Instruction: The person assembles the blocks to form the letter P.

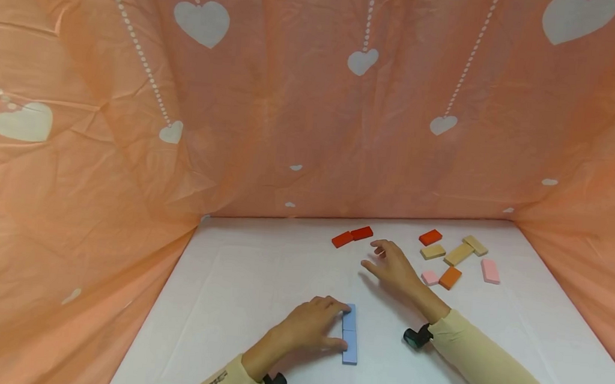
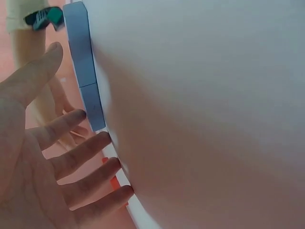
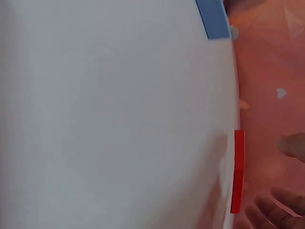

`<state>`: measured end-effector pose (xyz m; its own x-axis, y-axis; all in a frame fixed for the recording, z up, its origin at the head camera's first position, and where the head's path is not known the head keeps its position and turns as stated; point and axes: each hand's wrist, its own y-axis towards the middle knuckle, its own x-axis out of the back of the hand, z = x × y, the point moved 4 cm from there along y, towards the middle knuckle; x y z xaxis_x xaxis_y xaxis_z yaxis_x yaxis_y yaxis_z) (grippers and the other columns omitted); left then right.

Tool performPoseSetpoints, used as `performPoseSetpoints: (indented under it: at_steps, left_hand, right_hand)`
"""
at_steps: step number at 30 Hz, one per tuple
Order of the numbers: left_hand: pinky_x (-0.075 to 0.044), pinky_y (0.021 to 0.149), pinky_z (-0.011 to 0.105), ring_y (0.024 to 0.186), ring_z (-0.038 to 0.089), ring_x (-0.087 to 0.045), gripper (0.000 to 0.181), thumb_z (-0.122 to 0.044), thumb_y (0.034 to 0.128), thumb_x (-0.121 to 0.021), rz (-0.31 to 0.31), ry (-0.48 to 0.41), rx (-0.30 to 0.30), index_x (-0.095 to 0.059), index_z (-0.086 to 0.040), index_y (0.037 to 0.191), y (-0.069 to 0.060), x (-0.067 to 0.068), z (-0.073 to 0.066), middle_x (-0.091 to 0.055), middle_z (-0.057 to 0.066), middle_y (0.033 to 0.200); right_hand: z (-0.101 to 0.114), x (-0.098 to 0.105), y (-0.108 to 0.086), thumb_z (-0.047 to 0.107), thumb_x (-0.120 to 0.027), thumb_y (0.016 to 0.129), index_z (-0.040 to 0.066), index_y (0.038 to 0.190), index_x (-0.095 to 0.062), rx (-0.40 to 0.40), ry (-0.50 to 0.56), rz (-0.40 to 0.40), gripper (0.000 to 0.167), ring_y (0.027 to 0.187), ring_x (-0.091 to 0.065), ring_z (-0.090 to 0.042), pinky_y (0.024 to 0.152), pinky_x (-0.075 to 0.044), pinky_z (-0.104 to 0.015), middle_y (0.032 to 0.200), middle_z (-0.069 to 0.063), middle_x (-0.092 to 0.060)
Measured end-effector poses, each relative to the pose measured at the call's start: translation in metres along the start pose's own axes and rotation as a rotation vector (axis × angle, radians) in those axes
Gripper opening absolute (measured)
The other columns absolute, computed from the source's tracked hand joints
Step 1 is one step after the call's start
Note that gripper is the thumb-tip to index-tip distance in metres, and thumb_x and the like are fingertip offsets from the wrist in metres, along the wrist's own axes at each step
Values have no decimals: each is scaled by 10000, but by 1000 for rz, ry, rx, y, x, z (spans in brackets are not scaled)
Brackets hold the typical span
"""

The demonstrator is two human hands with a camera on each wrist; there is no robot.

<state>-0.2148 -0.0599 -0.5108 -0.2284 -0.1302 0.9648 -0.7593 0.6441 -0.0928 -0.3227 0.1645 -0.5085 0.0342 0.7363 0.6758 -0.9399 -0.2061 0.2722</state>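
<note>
Two blue blocks [image 1: 349,334] lie end to end in a line on the white table. My left hand [image 1: 310,325] is at their left side, fingers and thumb spread, with the index finger at the far block and the thumb by the near one. In the left wrist view the left hand [image 2: 52,143] has its fingers extended beside the blue blocks [image 2: 83,57]. My right hand [image 1: 396,271] hovers over the table, fingers slightly bent and holding nothing, near two red blocks [image 1: 352,236] that touch at their ends. The right wrist view shows the red blocks [image 3: 238,171] and part of the right hand [image 3: 279,210].
At the back right lie a red-orange block [image 1: 431,237], several yellowish blocks [image 1: 458,254], an orange block [image 1: 450,278] and two pink blocks [image 1: 490,271]. An orange curtain [image 1: 312,126] with pale hearts hangs behind and beside the table [image 1: 259,260].
</note>
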Motion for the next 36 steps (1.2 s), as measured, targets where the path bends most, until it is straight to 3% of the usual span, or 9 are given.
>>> performPoseSetpoints:
  at_steps: [11, 19, 30, 36]
  left_hand:
    - [-563, 981, 369, 1269, 250, -625, 716, -642, 905, -785, -15, 77, 17, -615, -214, 1454, 2, 0, -8, -650, 13, 1333]
    - [-565, 955, 376, 1272, 239, -613, 711, -659, 903, -777, -13, 108, 29, -605, -243, 1452, 2, -1, -8, -638, 4, 1332]
    - [-543, 982, 371, 1278, 218, -596, 711, -679, 910, -754, -22, 122, 25, -594, -252, 1457, 1, -4, -5, -627, -9, 1342]
    - [-543, 974, 366, 1276, 209, -590, 720, -688, 906, -753, -10, 122, 30, -592, -254, 1457, 2, -4, -6, -622, -12, 1346]
  right_hand:
    - [1, -18, 31, 310, -832, 954, -36, 1373, -612, -96, 40, 49, 586, 1123, -620, -395, 980, -536, -550, 1222, -234, -650]
    - [5, -37, 47, 270, -857, 927, -68, 1291, -641, -89, 65, 34, 541, 1064, -651, -374, 944, -542, -524, 1144, -223, -697]
    - [2, -51, 56, 353, -855, 906, -49, 1340, -637, -182, -17, 2, 630, 1027, -657, -377, 914, -531, -540, 1123, -203, -709]
    - [2, -53, 60, 360, -866, 906, -19, 1326, -642, -225, -30, 3, 609, 909, -611, -311, 828, -511, -460, 1045, -145, -668]
